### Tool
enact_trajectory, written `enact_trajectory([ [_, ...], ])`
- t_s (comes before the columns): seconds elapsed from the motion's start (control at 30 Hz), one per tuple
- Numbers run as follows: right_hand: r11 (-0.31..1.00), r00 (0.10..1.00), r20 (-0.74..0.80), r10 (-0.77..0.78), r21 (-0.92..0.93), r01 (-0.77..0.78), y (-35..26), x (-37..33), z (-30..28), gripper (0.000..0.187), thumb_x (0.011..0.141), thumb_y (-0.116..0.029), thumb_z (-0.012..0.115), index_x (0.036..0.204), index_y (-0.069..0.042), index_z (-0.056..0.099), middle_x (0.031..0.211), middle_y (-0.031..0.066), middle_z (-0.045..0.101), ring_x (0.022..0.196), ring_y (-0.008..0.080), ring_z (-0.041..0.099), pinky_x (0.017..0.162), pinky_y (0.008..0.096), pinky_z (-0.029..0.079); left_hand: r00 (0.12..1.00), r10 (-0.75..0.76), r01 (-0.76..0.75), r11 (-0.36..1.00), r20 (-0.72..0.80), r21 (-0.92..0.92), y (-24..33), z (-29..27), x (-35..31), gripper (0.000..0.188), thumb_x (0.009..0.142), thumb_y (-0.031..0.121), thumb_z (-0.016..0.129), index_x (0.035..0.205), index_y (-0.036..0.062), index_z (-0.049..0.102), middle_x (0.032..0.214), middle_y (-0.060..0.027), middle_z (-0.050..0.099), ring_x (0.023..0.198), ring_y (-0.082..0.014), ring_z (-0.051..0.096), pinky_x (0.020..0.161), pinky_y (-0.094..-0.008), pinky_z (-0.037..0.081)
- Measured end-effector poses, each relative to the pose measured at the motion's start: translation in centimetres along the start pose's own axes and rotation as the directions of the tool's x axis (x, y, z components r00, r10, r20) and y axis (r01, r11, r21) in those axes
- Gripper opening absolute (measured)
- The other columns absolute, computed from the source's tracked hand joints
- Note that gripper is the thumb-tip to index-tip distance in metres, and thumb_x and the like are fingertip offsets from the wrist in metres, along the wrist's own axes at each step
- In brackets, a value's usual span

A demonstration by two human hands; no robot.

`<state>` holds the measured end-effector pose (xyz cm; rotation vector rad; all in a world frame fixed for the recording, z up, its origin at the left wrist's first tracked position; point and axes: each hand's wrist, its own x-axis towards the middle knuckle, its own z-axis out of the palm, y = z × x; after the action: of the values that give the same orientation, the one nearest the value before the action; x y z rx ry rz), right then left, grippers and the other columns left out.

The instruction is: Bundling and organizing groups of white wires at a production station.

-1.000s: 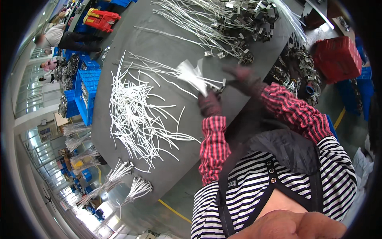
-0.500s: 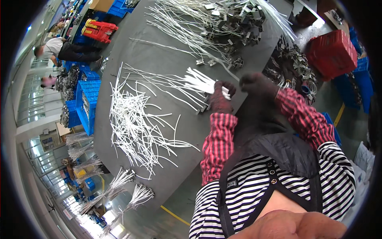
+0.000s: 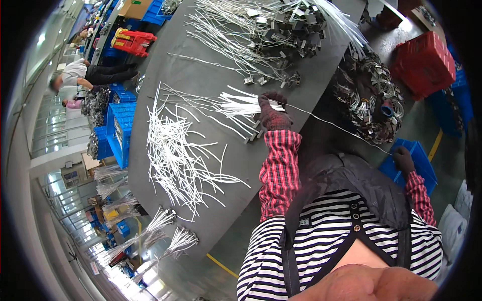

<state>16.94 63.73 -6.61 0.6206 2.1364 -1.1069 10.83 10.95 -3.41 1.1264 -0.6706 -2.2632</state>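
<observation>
My left hand (image 3: 274,111), in a dark glove, is closed round a bundle of short white tubes (image 3: 238,106) above the grey table (image 3: 201,150). My right hand (image 3: 403,159), also gloved, is pinched on the end of a thin pale wire (image 3: 334,124) out to my right. That wire runs in a long slack line back to my left hand, where the fingers hide how it meets the tubes. Several wires with small metal end pieces (image 3: 255,134) lie under and beside my left hand. A loose heap of white tubes (image 3: 175,155) spreads to its left.
A big pile of wires with metal box-shaped ends (image 3: 291,30) covers the far table. Coiled wires (image 3: 371,100) lie right of the table edge, near a red crate (image 3: 423,65). A blue bin (image 3: 414,165) sits by my right hand. A person (image 3: 83,75) stands far left.
My right hand has swung from beside the left hand out to the right and nearer me, drawing the wire into a long line. My left hand keeps the tubes and has shifted slightly left.
</observation>
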Motion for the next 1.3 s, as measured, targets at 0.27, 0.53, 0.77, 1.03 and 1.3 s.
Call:
enact_trajectory([
  [0.27, 0.996, 0.999, -0.030, -0.040, 0.082, 0.043, 6.2, 1.5, -4.4, 0.019, 0.081, -0.015, 0.063, 0.099, -0.007, 0.062, 0.068, 0.0029, 0.056, 0.047, 0.0132, 0.051, 0.041, 0.0286, 0.041, 0.995, 0.097, -0.093, 0.990, -0.030, 0.110, 3.9, 0.0, -0.4, 0.027, 0.097, 0.033, 0.057, 0.094, 0.0068, 0.060, 0.084, -0.0077, 0.065, 0.071, -0.0213, 0.064, 0.063, -0.0350, 0.054],
  [0.53, 0.996, 0.995, 0.074, -0.066, 0.071, 0.061, 0.8, 1.7, -0.2, 0.024, 0.083, -0.015, 0.064, 0.106, -0.006, 0.063, 0.073, 0.0022, 0.058, 0.053, 0.0126, 0.053, 0.045, 0.0274, 0.042, 0.989, 0.144, -0.149, 0.977, 0.046, 0.151, 3.4, -2.1, -0.6, 0.034, 0.101, 0.036, 0.053, 0.097, 0.0034, 0.062, 0.084, -0.0098, 0.066, 0.076, -0.0227, 0.066, 0.069, -0.0370, 0.056],
  [0.77, 0.784, 0.705, 0.344, -0.621, 0.241, 0.573, -18.5, -0.5, 19.5, 0.051, 0.090, -0.012, 0.059, 0.139, -0.003, 0.049, 0.128, 0.0148, 0.061, 0.120, 0.0241, 0.057, 0.104, 0.0358, 0.044, 0.973, 0.059, -0.165, 0.850, 0.221, 0.501, 0.3, -6.1, -0.4, 0.037, 0.105, 0.033, 0.043, 0.100, 0.0071, 0.068, 0.089, -0.0062, 0.070, 0.078, -0.0153, 0.065, 0.082, -0.0309, 0.050],
  [1.03, 0.869, 0.706, 0.506, -0.495, 0.303, 0.392, -32.1, -7.1, 31.1, 0.052, 0.090, -0.017, 0.065, 0.138, -0.006, 0.046, 0.101, 0.0143, 0.068, 0.091, 0.0230, 0.066, 0.087, 0.0399, 0.053, 0.984, 0.138, -0.175, 0.697, 0.110, 0.695, 3.0, -5.7, -2.6, 0.033, 0.097, 0.031, 0.057, 0.094, 0.0010, 0.071, 0.084, -0.0060, 0.069, 0.081, -0.0165, 0.064, 0.076, -0.0342, 0.050],
  [1.3, 0.525, 0.528, 0.011, -0.849, -0.086, 0.847, -34.1, 0.8, 30.1, 0.053, 0.084, -0.025, 0.073, 0.129, -0.005, 0.056, 0.110, 0.0181, 0.067, 0.099, 0.0343, 0.065, 0.090, 0.0398, 0.052, 0.925, 0.287, -0.023, 0.698, -0.250, 0.716, 9.6, -7.7, -1.3, 0.035, 0.098, 0.030, 0.057, 0.100, -0.0051, 0.061, 0.073, -0.0155, 0.069, 0.049, -0.0174, 0.061, 0.043, -0.0282, 0.047],
])
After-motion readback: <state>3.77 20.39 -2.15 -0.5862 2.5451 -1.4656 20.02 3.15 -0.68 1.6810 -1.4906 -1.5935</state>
